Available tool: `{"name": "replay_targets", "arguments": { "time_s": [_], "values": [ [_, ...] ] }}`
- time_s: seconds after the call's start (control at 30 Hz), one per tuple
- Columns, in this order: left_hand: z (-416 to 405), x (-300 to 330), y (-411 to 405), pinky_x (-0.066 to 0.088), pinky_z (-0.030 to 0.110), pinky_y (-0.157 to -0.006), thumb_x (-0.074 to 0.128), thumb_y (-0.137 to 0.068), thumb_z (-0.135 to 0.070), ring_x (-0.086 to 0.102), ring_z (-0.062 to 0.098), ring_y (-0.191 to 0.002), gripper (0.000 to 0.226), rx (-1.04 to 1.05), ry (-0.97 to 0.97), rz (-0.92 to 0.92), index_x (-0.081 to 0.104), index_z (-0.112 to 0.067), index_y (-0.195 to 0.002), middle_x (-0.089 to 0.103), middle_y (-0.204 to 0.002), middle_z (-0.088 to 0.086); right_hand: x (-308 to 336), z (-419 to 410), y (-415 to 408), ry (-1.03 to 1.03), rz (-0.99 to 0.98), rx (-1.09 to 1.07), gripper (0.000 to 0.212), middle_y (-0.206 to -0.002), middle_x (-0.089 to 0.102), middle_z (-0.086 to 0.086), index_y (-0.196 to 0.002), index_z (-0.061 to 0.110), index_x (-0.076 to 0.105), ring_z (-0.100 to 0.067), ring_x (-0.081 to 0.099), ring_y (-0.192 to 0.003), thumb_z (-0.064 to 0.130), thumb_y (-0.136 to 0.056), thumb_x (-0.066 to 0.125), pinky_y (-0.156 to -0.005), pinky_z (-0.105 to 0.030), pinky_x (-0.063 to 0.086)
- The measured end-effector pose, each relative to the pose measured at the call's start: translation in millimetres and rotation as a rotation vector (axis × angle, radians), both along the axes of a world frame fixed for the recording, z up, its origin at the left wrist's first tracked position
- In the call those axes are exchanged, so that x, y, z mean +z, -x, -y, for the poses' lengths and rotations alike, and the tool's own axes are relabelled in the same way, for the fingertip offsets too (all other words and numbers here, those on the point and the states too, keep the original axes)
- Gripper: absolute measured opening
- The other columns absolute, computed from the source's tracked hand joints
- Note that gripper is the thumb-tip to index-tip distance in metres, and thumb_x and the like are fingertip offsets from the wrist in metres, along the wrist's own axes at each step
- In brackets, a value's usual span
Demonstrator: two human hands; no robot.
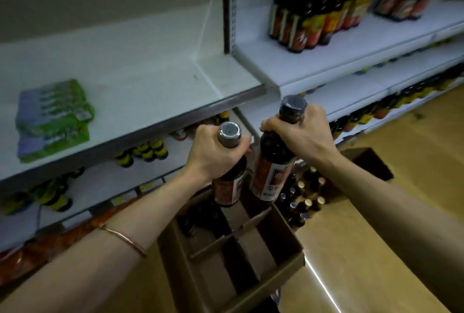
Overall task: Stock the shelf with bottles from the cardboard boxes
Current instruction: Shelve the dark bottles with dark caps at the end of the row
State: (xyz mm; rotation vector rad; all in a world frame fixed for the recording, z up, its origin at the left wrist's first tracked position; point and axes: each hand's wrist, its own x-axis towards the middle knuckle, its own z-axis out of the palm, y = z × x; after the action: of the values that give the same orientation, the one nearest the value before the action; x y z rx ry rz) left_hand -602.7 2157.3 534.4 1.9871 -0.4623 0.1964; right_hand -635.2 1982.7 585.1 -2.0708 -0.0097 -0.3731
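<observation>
Each hand, left hand [213, 154] and right hand [300, 131], has its fingers wrapped tight round a dark bottle's neck, left bottle [229, 182] and right bottle [275, 162], held above the cardboard box [276, 275] below them, so the close-hanging glass bodies may knock together, or slip, on the lift to the shelf [326, 61] beyond the fingers.

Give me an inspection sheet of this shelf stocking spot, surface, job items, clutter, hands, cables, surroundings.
Surface: white shelf, mostly bare.
Job's things: two dark bottles, left bottle and right bottle, both above the open cardboard box with dividers; second box beyond holds more bottles.
Clutter: green packets lying on the shelf at left.
Grippers: left hand grips the left bottle's neck; right hand grips the right bottle's neck.
Cables: nothing seen.
Surroundings: stocked bottles on the neighbouring shelf, wooden floor.
</observation>
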Motion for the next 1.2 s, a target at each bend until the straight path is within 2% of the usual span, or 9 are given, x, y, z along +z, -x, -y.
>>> {"name": "replay_targets", "arguments": {
  "time_s": [0.2,0.3,0.47,0.63,0.8,0.9,1.03,1.13,1.2],
  "values": [
    [39.2,128.0,27.7,0.056,0.030,-0.065,0.064,-0.075,-0.024,0.067,0.006,-0.058,0.030,-0.202,0.068,0.088,0.062,-0.025,-0.045,0.068,-0.055,-0.007,113.9,32.2,47.6,-0.010,0.108,-0.172,0.020,-0.075,0.074,-0.013,-0.067,0.005,0.068,-0.028,0.072,-0.074,0.024,-0.074,0.072,-0.074,-0.048,0.059],
    [61.8,180.7,39.2,0.058,0.034,-0.072,0.066,-0.079,-0.010,0.068,0.010,-0.061,0.030,-0.273,0.138,0.062,0.065,-0.014,-0.049,0.070,-0.057,-0.002,165.6,46.4,67.0,0.034,0.205,-0.229,0.022,-0.071,0.073,-0.013,-0.062,0.007,0.068,-0.029,0.071,-0.072,0.025,-0.073,0.070,-0.071,-0.051,0.058],
    [106.8,248.4,52.2,0.055,0.042,-0.083,0.069,-0.082,-0.020,0.068,0.029,-0.072,0.031,-0.456,0.222,-0.037,0.071,-0.008,-0.053,0.072,-0.065,0.010,232.4,81.3,94.6,0.056,0.267,-0.326,0.036,-0.077,0.072,-0.021,-0.076,-0.009,0.068,-0.037,0.070,-0.075,0.027,-0.073,0.071,-0.075,-0.053,0.057],
    [170.9,294.5,74.4,0.053,0.025,-0.058,0.070,-0.086,-0.028,0.065,0.018,-0.058,0.032,-0.604,0.304,-0.134,0.064,-0.010,-0.061,0.066,-0.062,0.007,276.5,129.8,124.9,0.082,0.295,-0.434,0.030,-0.068,0.069,-0.008,-0.077,-0.007,0.068,-0.020,0.062,-0.060,0.023,-0.076,0.070,-0.058,-0.032,0.050],
    [251.2,320.5,84.8,0.052,0.019,-0.053,0.071,-0.085,-0.027,0.067,0.019,-0.056,0.036,-0.662,0.304,-0.149,0.060,-0.009,-0.056,0.063,-0.056,0.006,303.5,202.5,157.0,0.078,0.265,-0.548,0.030,-0.077,0.073,-0.019,-0.073,-0.007,0.071,-0.033,0.069,-0.072,0.023,-0.073,0.069,-0.071,-0.041,0.056],
    [310.6,330.6,96.9,0.055,0.028,-0.063,0.069,-0.085,-0.018,0.067,0.028,-0.063,0.031,-0.735,0.257,-0.134,0.059,-0.008,-0.058,0.063,-0.053,0.005,313.5,253.3,175.6,0.106,0.271,-0.611,0.025,-0.069,0.074,-0.011,-0.069,-0.003,0.072,-0.032,0.071,-0.072,0.022,-0.073,0.069,-0.074,-0.041,0.057],
    [379.3,335.0,109.1,0.056,0.045,-0.081,0.070,-0.084,-0.020,0.070,0.037,-0.073,0.038,-0.734,0.246,-0.105,0.061,-0.015,-0.047,0.065,-0.053,0.005,319.5,311.1,193.9,0.134,0.254,-0.676,0.024,-0.061,0.072,-0.003,-0.071,-0.004,0.071,-0.013,0.063,-0.056,0.019,-0.076,0.067,-0.063,-0.031,0.052],
    [421.8,331.8,113.1,0.057,0.050,-0.082,0.072,-0.082,-0.022,0.068,0.034,-0.065,0.042,-0.711,0.258,-0.123,0.062,-0.014,-0.043,0.064,-0.052,0.005,315.2,349.8,203.1,0.140,0.251,-0.728,0.025,-0.065,0.073,-0.007,-0.067,0.000,0.074,-0.015,0.062,-0.058,0.023,-0.075,0.068,-0.061,-0.030,0.051],
    [449.6,331.0,116.5,0.056,0.051,-0.080,0.073,-0.082,-0.025,0.068,0.039,-0.071,0.033,-0.715,0.237,-0.099,0.064,-0.010,-0.054,0.066,-0.060,0.014,311.9,375.2,206.0,0.137,0.247,-0.758,0.025,-0.058,0.070,-0.004,-0.064,0.002,0.073,-0.013,0.060,-0.053,0.024,-0.075,0.069,-0.056,-0.028,0.048]
  ]
}}
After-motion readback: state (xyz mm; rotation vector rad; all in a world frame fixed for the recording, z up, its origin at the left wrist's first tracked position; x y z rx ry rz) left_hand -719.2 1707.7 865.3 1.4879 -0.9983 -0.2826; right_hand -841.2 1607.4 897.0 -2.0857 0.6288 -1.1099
